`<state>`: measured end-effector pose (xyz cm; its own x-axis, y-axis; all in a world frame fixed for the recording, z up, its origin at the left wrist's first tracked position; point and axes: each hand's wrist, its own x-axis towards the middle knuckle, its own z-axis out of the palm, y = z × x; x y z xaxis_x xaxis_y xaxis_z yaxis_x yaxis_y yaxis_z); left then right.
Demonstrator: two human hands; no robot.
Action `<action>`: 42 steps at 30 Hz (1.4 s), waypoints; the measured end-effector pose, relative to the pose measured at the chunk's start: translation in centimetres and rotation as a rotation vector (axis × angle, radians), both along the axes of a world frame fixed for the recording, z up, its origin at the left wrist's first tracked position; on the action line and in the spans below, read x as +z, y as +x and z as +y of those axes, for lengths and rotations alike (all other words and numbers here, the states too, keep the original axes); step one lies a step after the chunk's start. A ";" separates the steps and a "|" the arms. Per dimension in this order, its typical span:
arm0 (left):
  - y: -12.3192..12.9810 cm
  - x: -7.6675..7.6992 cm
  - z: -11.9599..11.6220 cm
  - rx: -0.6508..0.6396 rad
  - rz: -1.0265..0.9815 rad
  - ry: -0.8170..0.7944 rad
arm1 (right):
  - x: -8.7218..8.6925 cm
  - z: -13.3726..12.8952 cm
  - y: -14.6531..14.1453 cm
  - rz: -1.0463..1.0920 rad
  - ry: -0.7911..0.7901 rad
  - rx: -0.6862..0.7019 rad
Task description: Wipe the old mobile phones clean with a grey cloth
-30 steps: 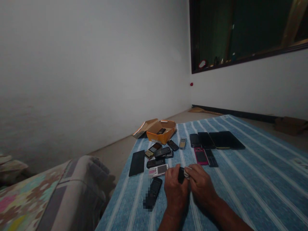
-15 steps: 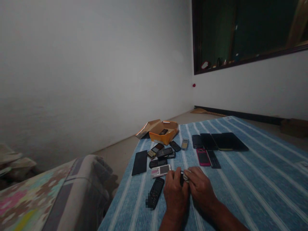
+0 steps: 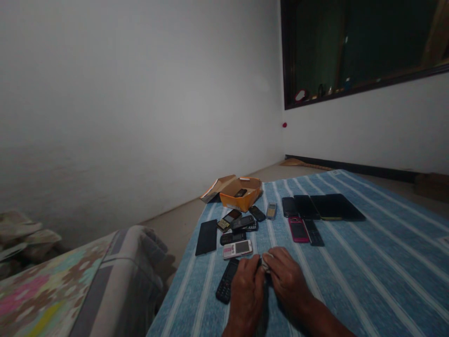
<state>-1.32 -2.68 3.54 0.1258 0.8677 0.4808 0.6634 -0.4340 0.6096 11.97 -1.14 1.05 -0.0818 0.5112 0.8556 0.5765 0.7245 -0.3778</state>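
My left hand (image 3: pixel 247 285) is closed round a small dark object that its fingers almost wholly hide. A crumpled pale cloth (image 3: pixel 265 265) is pinched in my right hand (image 3: pixel 289 278), pressed close to the left fingertips. Partly behind my left hand lies a black keypad phone (image 3: pixel 226 283) on the blue striped cloth (image 3: pixel 336 290). Just beyond the hands is a white and pink phone (image 3: pixel 238 249), with a dark keypad phone (image 3: pixel 233 238) behind it.
An open orange box (image 3: pixel 242 201) with a phone inside stands at the back. Several keypad phones lie before it, near a black flat device (image 3: pixel 206 237). To the right are a pink phone (image 3: pixel 298 230) and dark tablets (image 3: pixel 342 207). A patterned cover (image 3: pixel 45 295) lies left.
Both hands have shifted slightly left and toward me, still together. My left hand now covers part of the black keypad phone. The dark object between the hands shows less than before.
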 end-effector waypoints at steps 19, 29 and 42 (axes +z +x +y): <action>-1.7 -0.4 -1.5 0.022 -0.239 -0.081 | -0.7 -0.3 -1.5 -0.036 -0.045 0.056; -1.6 -1.8 -1.4 0.054 -0.190 0.028 | -3.0 1.3 0.0 -0.048 -0.103 -0.096; -2.0 -3.0 -1.2 0.073 -0.122 0.114 | -2.2 -0.1 -1.1 -0.090 -0.029 -0.032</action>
